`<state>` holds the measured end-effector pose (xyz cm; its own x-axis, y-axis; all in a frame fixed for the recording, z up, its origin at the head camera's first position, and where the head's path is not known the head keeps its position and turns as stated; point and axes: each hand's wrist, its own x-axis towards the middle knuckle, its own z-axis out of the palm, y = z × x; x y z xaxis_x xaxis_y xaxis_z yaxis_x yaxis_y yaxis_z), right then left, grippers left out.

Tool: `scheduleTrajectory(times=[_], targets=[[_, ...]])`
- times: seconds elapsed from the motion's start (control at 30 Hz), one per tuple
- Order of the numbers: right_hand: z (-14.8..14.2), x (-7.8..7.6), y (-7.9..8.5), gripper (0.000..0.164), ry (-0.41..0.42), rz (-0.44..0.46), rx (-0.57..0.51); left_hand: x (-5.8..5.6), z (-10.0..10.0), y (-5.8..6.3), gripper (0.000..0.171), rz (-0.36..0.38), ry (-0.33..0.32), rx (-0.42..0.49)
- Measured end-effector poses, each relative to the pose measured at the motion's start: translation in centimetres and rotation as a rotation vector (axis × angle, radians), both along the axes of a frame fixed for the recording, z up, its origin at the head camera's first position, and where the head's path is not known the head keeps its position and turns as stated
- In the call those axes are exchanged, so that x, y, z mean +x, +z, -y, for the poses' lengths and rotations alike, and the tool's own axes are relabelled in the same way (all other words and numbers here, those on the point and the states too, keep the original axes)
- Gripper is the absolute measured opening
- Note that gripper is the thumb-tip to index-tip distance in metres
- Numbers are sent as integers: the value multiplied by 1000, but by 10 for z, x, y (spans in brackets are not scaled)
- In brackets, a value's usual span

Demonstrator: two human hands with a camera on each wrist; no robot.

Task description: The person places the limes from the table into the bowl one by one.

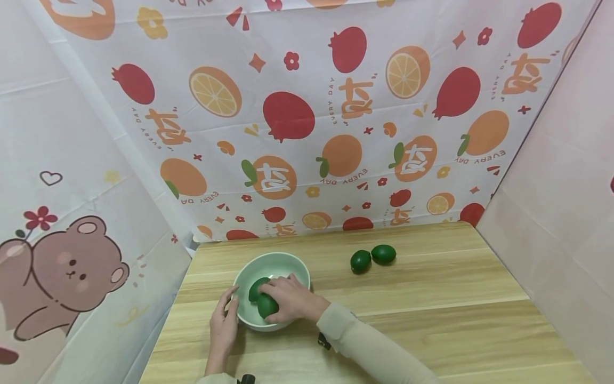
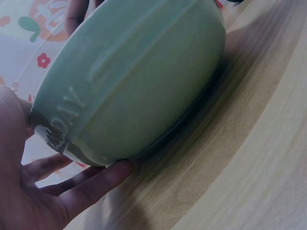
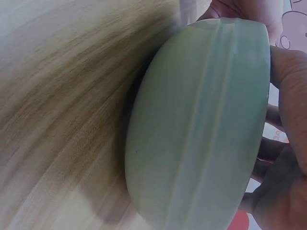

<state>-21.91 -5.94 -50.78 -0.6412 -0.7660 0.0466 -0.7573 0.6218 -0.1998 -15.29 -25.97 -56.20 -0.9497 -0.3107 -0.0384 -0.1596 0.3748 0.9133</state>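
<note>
A pale green bowl [image 1: 297, 265] stands on the wooden table, with two dark green limes inside. My right hand [image 1: 291, 300] reaches over the bowl's right rim. Its fingers and thumb grip the nearer lime [image 1: 267, 306], while the other lime [image 1: 256, 289] lies just behind it, partly covered by the fingers. At the bowl's left side is my left hand [image 1: 224, 324], its fairly straight fingers touching the outer wall. In the left wrist view, fingers [image 2: 98, 189] rest low against the bowl [image 2: 144, 81]. The bowl's wall hides the limes in both wrist views.
Two more limes, one nearer [image 1: 361, 262] and one farther [image 1: 384, 254], lie side by side on the table [image 1: 431, 298] to the right of the bowl. A fruit-print cloth [image 1: 307, 160] hangs along the back edge, and pale cloths flank both sides.
</note>
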Motion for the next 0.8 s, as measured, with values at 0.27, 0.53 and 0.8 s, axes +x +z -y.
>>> scheduleTrajectory(times=[0.27,0.53,0.8], targets=[[2,-5,-7,60,27,22,15,0,-1,-2,49,-16,1,-5],[2,-7,-9,54,37,32,18,-1,-1,-2,49,-17,1,-5],[4,-7,-8,52,39,38,22,-1,0,-1,49,-17,2,-3]])
